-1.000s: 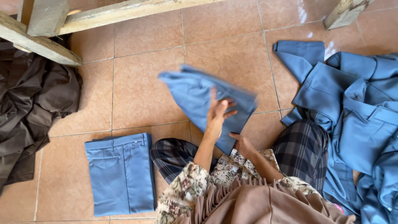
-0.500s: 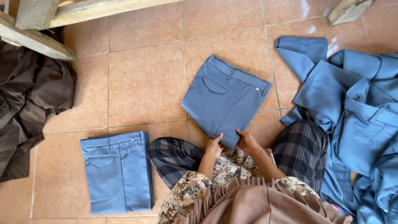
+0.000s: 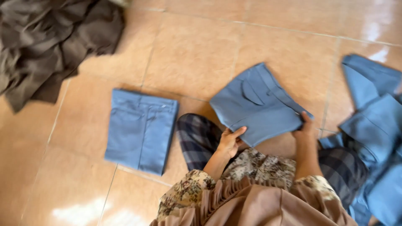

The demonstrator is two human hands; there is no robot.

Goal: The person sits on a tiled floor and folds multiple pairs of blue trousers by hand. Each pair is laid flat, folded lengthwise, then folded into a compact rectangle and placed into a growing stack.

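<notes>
A folded pair of blue trousers lies on the tiled floor in front of my knees. My left hand grips its near left corner. My right hand holds its near right edge. The garment sits tilted, waistband toward the far right. A second pair of blue trousers, folded flat, lies on the floor to my left, apart from both hands.
A heap of dark brown cloth lies at the far left. A pile of loose blue garments spreads along the right side. My legs in dark checked cloth are folded under me on the orange tiled floor.
The view has swung left and down. The blue trousers, lying flat before, are now gripped at both near corners; my right hand has moved out to the right edge.
</notes>
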